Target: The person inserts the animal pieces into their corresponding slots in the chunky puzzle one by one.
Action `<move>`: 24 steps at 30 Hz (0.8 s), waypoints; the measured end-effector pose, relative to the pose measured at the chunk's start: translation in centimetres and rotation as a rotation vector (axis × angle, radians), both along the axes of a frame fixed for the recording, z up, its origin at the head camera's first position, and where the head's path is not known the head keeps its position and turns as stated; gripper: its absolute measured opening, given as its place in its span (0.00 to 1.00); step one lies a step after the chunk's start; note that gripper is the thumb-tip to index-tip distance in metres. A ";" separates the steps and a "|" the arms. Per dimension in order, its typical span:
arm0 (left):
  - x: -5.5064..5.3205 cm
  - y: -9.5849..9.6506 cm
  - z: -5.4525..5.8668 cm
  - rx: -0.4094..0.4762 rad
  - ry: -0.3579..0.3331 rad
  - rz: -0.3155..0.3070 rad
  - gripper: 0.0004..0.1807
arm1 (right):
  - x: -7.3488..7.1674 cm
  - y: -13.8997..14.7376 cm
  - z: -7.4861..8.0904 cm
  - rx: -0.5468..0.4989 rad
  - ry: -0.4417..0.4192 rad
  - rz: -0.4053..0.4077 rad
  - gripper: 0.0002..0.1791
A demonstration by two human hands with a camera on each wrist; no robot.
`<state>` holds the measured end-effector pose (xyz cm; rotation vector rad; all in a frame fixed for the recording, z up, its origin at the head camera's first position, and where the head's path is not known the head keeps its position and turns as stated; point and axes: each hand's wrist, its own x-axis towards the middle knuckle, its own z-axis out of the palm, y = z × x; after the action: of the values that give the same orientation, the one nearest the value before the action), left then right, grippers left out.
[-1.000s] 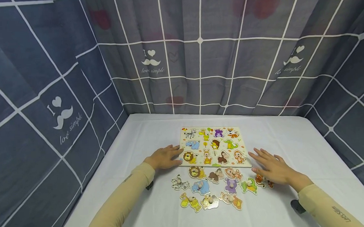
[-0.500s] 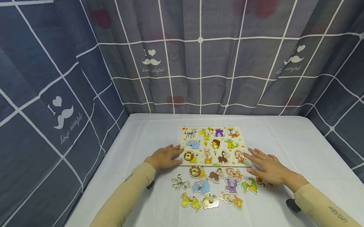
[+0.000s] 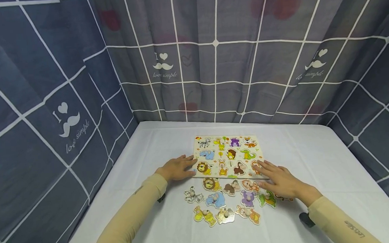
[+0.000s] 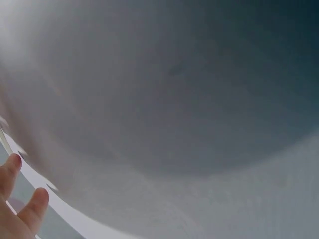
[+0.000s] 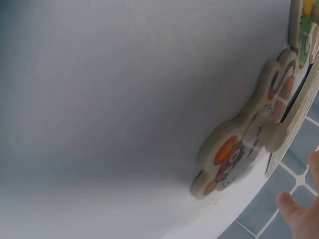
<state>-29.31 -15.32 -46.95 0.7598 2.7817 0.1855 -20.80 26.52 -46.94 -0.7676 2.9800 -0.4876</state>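
Note:
A pale animal puzzle board [image 3: 216, 164] lies flat on the table. My left hand [image 3: 175, 168] rests at its left edge with fingers extended. My right hand [image 3: 281, 179] reaches over the lower right corner, fingers spread and holding nothing. Below the board lie loose knobbed pieces: lion [image 3: 211, 185], gorilla [image 3: 231, 187], orange monkey [image 3: 249, 185], zebra [image 3: 194, 195], elephant [image 3: 215, 200], purple hippo [image 3: 248, 198], crocodile [image 3: 267, 199], giraffe [image 3: 204, 216], a glare-covered piece [image 3: 226, 216] and kangaroo [image 3: 248, 215]. The right hand mostly hides a tiger piece [image 5: 234, 154] in the head view.
A white cloth covers the table [image 3: 156, 142]. Dark checked curtains [image 3: 194, 62] enclose its back and sides. Dark wrist devices sit under both forearms, the right one [image 3: 306, 220] more visible.
My right hand has moved left, from beside the board to over its lower right corner, covering part of the printed monkey. The left hand stays at the left edge.

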 end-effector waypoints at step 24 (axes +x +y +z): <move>-0.1 0.0 0.0 0.036 -0.008 -0.007 0.36 | -0.9 -2.7 -0.3 -0.026 -0.026 0.066 0.37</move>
<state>-29.37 -15.32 -46.92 0.7756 2.7752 0.2378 -21.66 23.81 -47.25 -0.8518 2.9193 -0.5299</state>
